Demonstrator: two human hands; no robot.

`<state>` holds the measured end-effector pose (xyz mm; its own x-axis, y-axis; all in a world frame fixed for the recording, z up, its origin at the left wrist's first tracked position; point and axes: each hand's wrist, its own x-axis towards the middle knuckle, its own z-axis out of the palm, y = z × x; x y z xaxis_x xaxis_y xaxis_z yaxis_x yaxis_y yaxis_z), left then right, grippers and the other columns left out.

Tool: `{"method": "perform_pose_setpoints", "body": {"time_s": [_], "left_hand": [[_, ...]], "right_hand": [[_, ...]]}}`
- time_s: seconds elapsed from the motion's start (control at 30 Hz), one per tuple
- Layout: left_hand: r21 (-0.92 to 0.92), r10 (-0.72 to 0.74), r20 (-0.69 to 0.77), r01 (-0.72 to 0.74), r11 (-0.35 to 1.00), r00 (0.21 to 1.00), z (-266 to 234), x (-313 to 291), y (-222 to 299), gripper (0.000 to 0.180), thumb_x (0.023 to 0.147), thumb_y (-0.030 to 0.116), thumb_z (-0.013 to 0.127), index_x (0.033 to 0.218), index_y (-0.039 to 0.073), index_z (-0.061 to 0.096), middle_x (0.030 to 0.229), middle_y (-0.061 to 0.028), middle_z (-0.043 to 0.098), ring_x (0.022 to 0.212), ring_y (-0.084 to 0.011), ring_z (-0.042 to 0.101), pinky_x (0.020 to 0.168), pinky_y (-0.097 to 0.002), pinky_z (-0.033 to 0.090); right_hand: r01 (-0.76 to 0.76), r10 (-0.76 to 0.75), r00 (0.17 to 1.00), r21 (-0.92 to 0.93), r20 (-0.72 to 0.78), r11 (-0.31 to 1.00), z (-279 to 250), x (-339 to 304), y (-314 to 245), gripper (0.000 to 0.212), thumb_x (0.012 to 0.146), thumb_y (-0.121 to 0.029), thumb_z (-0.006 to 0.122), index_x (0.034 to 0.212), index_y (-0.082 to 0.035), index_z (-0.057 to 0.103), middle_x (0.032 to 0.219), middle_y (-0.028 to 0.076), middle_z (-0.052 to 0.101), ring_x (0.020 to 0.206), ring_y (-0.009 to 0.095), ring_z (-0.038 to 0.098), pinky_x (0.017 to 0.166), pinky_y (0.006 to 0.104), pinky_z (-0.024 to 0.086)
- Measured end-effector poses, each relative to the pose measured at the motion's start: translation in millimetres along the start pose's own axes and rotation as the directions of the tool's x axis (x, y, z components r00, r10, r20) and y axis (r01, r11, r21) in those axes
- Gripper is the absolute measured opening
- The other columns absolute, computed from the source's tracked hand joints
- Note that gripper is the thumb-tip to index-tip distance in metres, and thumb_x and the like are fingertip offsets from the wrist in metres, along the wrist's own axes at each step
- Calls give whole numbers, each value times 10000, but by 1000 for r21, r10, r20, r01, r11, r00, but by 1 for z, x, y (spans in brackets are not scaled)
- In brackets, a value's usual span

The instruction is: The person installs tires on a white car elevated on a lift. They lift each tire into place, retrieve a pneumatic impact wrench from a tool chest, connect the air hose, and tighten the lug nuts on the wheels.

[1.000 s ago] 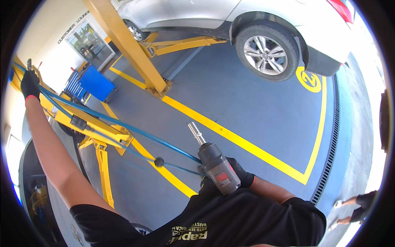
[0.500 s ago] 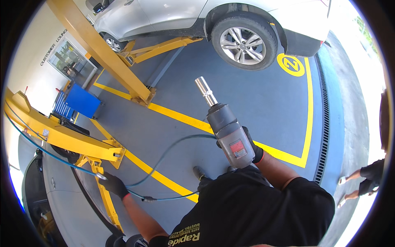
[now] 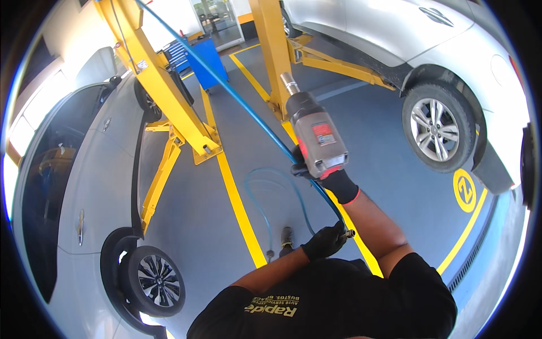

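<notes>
A grey and black impact wrench (image 3: pixel 317 135) with a long silver socket (image 3: pixel 289 83) on its nose points up and away from me. Around its handle my right hand (image 3: pixel 340 185), in a black glove, is closed; the wrench body hides part of the fingers. Lower down, just in front of my chest, my gloved left hand (image 3: pixel 326 240) grips a blue air hose (image 3: pixel 248 113). A metal hose coupler (image 3: pixel 350 233) sticks out beside its fingers. The hose passes behind the wrench, apparently close to my right fingers, and climbs to the upper left.
A hose loop (image 3: pixel 247 186) hangs or lies before my feet. Yellow lift posts (image 3: pixel 169 85) stand ahead. To the right is a raised silver car (image 3: pixel 372 28) with its wheel (image 3: pixel 439 127); a second car (image 3: pixel 99 186) is at left. A blue tool cabinet (image 3: pixel 206 62) stands at the back.
The view has swung left. My left hand has come from the far left to below the wrench, bringing the hose with it. My right hand keeps its hold on the impact wrench.
</notes>
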<state>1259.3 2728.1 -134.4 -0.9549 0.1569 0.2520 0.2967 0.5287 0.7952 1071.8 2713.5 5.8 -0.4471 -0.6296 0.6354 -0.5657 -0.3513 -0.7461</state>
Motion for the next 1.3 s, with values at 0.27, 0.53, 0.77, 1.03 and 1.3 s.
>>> {"method": "perform_pose_setpoints", "body": {"time_s": [0.27,0.53,0.77,1.03,1.3], "left_hand": [[339,15,-89,16,941,996,20,-36,-52,444,927,183,725,1273,-33,553,878,-213,710,763,-391,719,639,-474,556],[99,-263,-682,442,891,682,-94,-173,-125,279,1081,176,564,1268,-24,618,1001,-111,743,847,-197,721,757,-343,596],[-19,-175,-855,307,952,488,-378,-43,-48,274,1080,259,551,1109,6,653,928,-70,683,740,-140,613,624,-299,498],[386,286,-878,214,897,385,-744,165,53,533,1088,375,486,1553,115,485,1386,-135,631,1138,-314,698,878,-398,556],[388,314,-901,878,279,299,-706,297,-22,589,936,597,560,1253,125,715,1191,-174,745,1098,-408,709,944,-513,555]], "right_hand": [[118,-63,979,-286,193,951,44,17,-26,576,849,-320,812,1326,-90,586,1053,141,737,964,337,734,854,399,586],[-127,150,984,-220,92,967,6,-50,-4,718,788,-353,841,1381,-82,540,1096,179,722,982,395,708,840,441,544],[-375,366,927,-259,-83,890,-54,-190,-19,636,810,-361,807,1336,-91,575,1093,194,720,983,415,696,837,460,534],[-608,575,786,-449,-228,655,-60,-313,-20,418,879,-299,724,1238,-110,622,1004,173,731,940,418,701,827,475,540],[-852,585,518,-324,-624,411,-65,-460,-54,727,790,-364,816,1412,-111,538,1117,204,727,1030,425,698,887,490,542]]}}
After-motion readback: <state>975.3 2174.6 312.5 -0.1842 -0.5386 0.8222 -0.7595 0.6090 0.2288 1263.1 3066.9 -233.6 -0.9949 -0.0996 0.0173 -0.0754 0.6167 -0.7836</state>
